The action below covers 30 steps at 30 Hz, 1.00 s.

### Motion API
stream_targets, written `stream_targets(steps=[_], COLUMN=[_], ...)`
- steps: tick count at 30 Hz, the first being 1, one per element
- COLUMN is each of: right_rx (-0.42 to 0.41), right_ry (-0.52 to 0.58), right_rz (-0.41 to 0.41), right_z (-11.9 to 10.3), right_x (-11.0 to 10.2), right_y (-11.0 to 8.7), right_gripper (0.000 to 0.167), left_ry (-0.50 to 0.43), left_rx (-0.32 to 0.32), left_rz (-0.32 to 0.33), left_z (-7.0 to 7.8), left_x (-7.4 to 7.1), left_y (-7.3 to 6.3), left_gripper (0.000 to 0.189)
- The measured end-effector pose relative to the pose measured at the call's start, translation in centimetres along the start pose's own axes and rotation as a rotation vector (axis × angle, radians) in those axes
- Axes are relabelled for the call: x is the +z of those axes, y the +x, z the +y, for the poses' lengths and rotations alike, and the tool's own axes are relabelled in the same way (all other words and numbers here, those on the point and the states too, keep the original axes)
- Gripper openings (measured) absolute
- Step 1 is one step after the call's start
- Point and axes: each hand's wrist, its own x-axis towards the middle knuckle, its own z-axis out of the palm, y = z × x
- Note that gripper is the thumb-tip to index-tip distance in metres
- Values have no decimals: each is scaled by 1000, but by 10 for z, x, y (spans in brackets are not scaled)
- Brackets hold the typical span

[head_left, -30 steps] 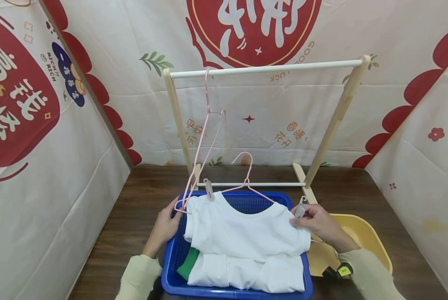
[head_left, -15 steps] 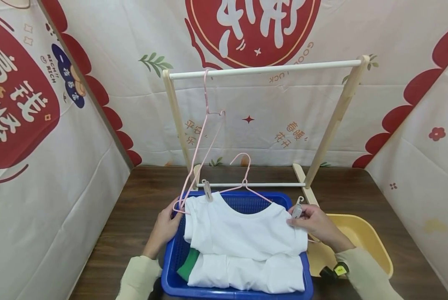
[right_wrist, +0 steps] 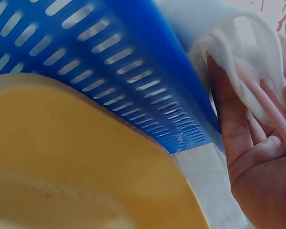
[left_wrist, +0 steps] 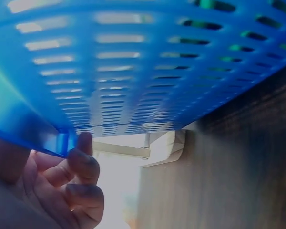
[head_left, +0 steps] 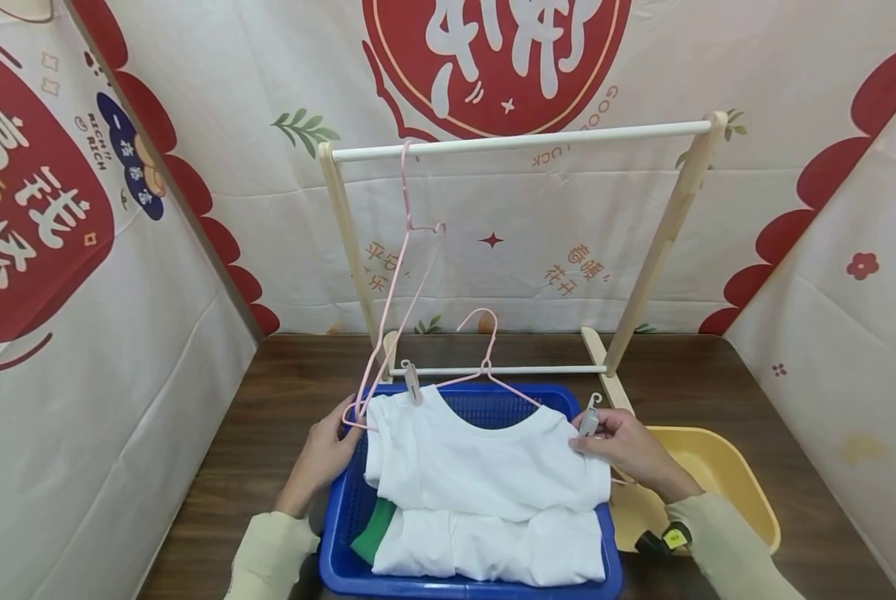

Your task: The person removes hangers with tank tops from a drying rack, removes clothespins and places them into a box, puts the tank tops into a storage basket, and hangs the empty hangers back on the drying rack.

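Observation:
A white T-shirt [head_left: 485, 467] lies folded across the blue basket [head_left: 338, 533], fitted on a pink hanger [head_left: 487, 364] whose hook points up. At the basket's left rim, my left hand [head_left: 326, 454] holds on with its fingers curled under the edge, also seen in the left wrist view. My right hand [head_left: 631, 446] grips the shirt's right sleeve beside a grey clip [head_left: 588, 422]. In the right wrist view, pink hanger rods [right_wrist: 267, 102] come out of the sleeve opening [right_wrist: 257, 43] over the fingers. Another grey clip [head_left: 413, 383] sits at the left shoulder.
Behind the basket stands a rack with a white top bar [head_left: 523, 140] and wooden legs. A second pink hanger [head_left: 393, 283] hangs from it, down to the left hand. A yellow tub [head_left: 740, 475] stands right of the basket. Green cloth [head_left: 374, 531] shows inside the basket.
My right hand, the right clip and the shirt's right sleeve have shifted slightly left. The left hand keeps its place at the rim. The whole head view has drifted a little.

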Motion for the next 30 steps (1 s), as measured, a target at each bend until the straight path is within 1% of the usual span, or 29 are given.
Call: stream_targets(steps=[3, 7, 10, 12, 15, 18, 19, 21, 23, 26, 30], right_rx=[-13, -24, -26, -27, -36, -48, -46, -46, -40, -47, -69], right_ry=[2, 4, 5, 0, -3, -1, -3, -7, -12, -16, -15], right_rz=[-3, -2, -1, 0, 4, 3, 2, 0, -2, -2, -6], right_z=[2, 3, 3, 3, 2, 1, 1, 1, 0, 1, 1], right_x=[0, -1, -1, -1, -1, -1, -1, -1, -1, -1, -1], right_y=[0, -1, -1, -2, -2, -2, -1, -1, 0, 1, 2], right_gripper=[22, 22, 22, 22, 21, 20, 20, 20, 21, 20, 18], left_ry=[37, 72, 91, 105, 131, 173, 181, 190, 192, 174, 165], left_rx=[13, 16, 14, 18, 8, 16, 28, 72, 115, 171, 174], left_rz=[-5, -44, -89, -103, -144, -178, -186, -191, -187, -182, -191], left_z=[2, 4, 5, 7, 13, 22, 26, 33, 41, 53, 64], left_x=[-2, -8, -15, -21, -31, -41, -43, -46, -47, -47, -44], left_y=[0, 0, -1, -2, -6, -11, -12, -14, -14, -13, -9], left_gripper=[52, 57, 64, 68, 74, 78, 78, 79, 78, 72, 62])
